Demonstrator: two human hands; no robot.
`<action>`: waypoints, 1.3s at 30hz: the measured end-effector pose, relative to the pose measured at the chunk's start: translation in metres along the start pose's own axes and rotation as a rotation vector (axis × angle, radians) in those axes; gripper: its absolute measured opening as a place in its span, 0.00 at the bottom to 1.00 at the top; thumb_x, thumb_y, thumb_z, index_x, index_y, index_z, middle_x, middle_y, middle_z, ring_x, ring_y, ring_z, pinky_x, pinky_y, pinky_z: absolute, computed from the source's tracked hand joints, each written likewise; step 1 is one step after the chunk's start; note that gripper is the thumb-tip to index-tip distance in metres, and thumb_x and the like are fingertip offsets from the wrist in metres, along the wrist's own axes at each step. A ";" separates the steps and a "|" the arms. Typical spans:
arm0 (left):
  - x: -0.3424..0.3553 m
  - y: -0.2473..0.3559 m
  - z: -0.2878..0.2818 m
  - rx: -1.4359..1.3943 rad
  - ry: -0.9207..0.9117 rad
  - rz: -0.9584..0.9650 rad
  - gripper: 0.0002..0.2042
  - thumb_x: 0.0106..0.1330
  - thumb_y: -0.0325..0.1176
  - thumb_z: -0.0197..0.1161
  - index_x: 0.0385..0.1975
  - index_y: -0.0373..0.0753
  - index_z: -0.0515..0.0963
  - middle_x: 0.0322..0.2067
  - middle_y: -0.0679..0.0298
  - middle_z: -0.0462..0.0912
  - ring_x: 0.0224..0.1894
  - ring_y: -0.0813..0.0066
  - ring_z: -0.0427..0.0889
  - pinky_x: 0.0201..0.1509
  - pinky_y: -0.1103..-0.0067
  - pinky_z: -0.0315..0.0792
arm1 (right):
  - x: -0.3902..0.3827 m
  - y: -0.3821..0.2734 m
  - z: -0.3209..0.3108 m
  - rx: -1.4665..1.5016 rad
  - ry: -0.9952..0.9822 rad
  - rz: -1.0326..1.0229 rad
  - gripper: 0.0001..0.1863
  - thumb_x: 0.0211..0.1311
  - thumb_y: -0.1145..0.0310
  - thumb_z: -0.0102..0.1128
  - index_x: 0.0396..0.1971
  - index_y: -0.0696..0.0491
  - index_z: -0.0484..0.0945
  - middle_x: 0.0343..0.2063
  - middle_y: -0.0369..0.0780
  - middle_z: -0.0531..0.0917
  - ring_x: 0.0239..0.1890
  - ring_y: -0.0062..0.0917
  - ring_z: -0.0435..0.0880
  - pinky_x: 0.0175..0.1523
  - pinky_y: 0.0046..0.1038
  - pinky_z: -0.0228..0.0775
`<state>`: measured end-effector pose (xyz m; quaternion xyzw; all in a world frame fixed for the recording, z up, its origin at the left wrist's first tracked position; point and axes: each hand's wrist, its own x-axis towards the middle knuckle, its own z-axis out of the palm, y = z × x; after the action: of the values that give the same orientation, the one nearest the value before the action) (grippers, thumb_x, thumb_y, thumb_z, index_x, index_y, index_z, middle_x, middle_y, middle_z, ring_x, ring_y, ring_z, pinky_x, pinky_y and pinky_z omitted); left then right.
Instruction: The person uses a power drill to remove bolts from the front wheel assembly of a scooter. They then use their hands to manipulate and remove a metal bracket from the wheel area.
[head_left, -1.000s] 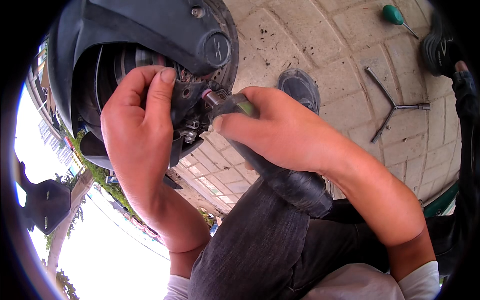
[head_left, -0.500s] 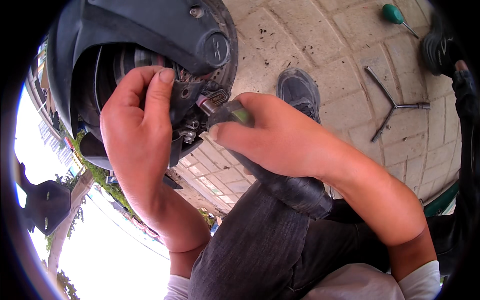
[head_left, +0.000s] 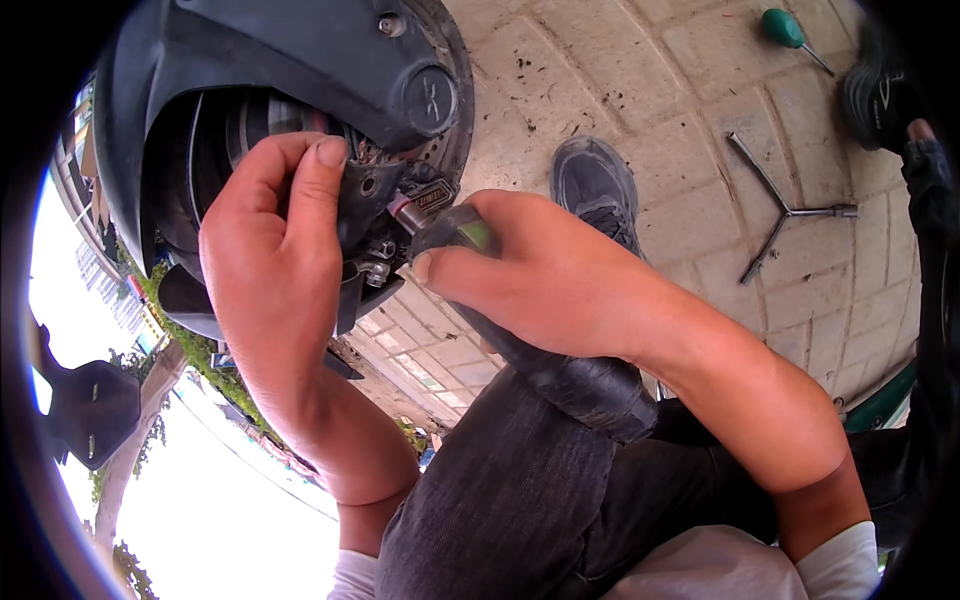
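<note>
My right hand [head_left: 530,270] is wrapped round a dark power driver [head_left: 590,395] with a green patch. The driver's metal socket [head_left: 408,214] points at a black bracket [head_left: 362,200] on the dark bodywork [head_left: 290,60] of what looks like a motor scooter. Whether the socket's tip touches a bolt is hard to make out. Left of the tool, my left hand [head_left: 280,215] pinches thumb and fingers together at the bracket's edge; whatever sits between the fingertips is hidden. Below the socket are metal fittings [head_left: 378,265].
On the paved ground [head_left: 680,180] lie a three-armed socket wrench [head_left: 788,212] and a green-handled screwdriver [head_left: 785,30]. My shoe [head_left: 595,185] stands beside the vehicle. Another dark shoe [head_left: 868,105] shows at the far right. A tree trunk [head_left: 140,430] rises at the left.
My right hand and the power driver have shifted slightly left. My left hand stays in its pinch at the bracket.
</note>
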<state>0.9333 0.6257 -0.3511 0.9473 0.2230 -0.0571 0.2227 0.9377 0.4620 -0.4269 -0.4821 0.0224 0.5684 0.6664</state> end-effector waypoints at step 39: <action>0.000 -0.001 0.000 0.001 0.012 0.000 0.09 0.68 0.31 0.64 0.34 0.30 0.81 0.19 0.68 0.75 0.24 0.86 0.67 0.27 0.84 0.63 | 0.002 0.002 0.001 0.043 -0.042 0.007 0.20 0.62 0.60 0.61 0.40 0.65 0.78 0.22 0.34 0.78 0.25 0.15 0.74 0.28 0.22 0.65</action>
<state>0.9330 0.6268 -0.3516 0.9478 0.2243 -0.0513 0.2210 0.9365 0.4639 -0.4284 -0.4556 0.0225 0.5800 0.6750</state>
